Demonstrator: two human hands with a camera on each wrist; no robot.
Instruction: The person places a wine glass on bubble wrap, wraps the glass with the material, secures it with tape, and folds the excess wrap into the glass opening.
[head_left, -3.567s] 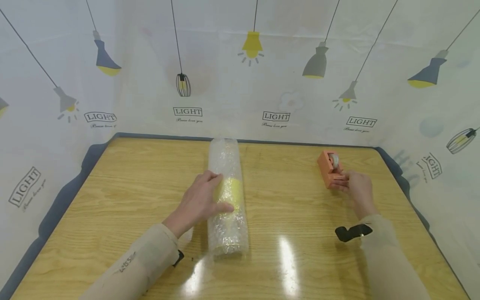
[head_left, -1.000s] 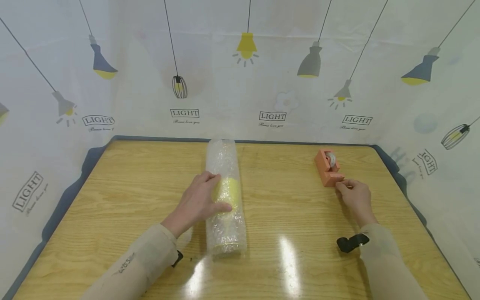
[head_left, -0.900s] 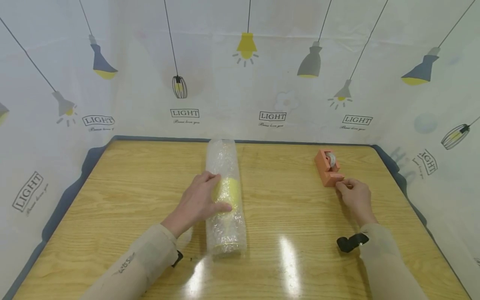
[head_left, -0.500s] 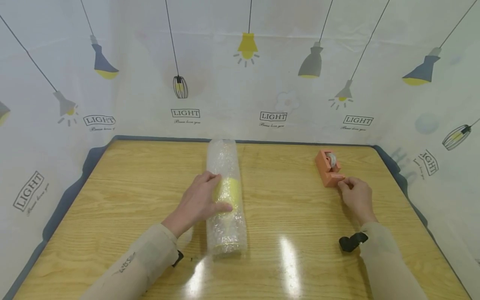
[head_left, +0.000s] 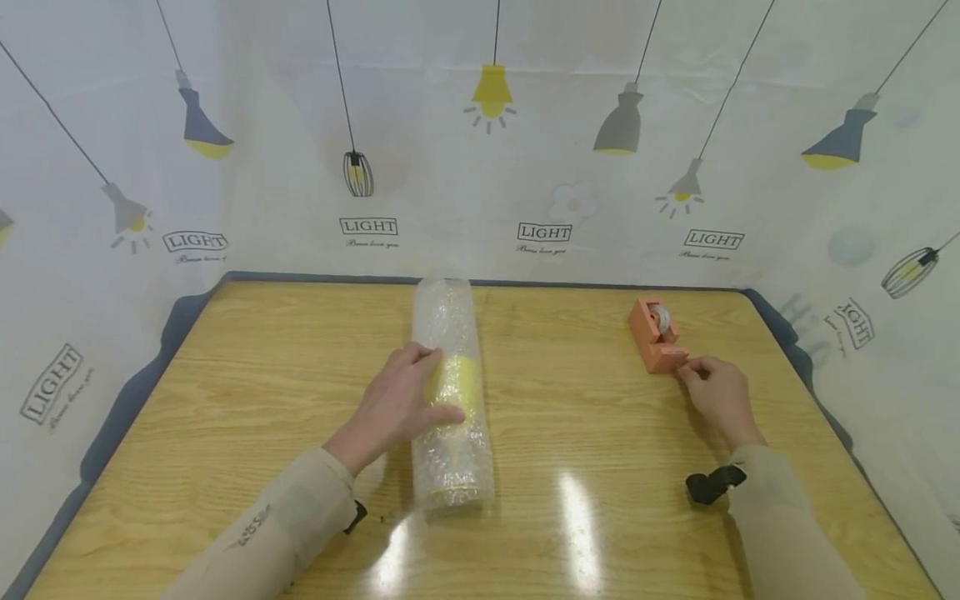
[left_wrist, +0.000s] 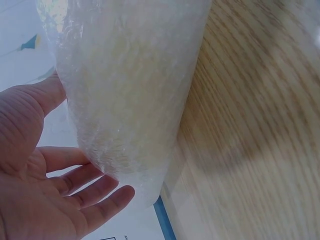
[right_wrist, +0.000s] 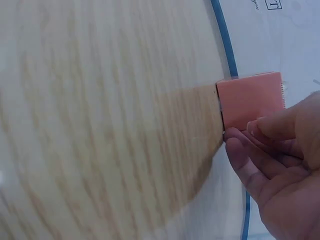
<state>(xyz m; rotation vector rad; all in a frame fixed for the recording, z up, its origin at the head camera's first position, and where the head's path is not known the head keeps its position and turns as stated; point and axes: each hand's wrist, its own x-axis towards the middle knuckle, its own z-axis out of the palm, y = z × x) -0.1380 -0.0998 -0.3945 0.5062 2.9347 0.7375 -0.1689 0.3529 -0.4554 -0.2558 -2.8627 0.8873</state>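
A bubble-wrapped roll (head_left: 452,454), with yellow showing through the clear wrap, lies lengthwise on the wooden table. My left hand (head_left: 397,400) rests on its left side, fingers and thumb spread; in the left wrist view the fingertips (left_wrist: 122,196) press lightly against the bubble wrap. To the right stands an orange tape dispenser (head_left: 648,337) with a roll of clear tape (head_left: 661,320) in it. My right hand (head_left: 717,396) is at the dispenser's front end, thumb and index finger pinching the tape end beside the cutter. The pinched bit is mostly hidden by the fingers.
The wooden table (head_left: 300,333) ends at the back against a white cloth backdrop (head_left: 450,183) printed with lamps. A whitish piece (head_left: 371,477) shows partly behind my left wrist. Black straps sit at both wrists.
From reaching along the dispenser's front, my right hand has drawn back slightly toward me, to a thumb-and-finger pinch at its front edge. Left hand and bubble-wrapped roll stay put.
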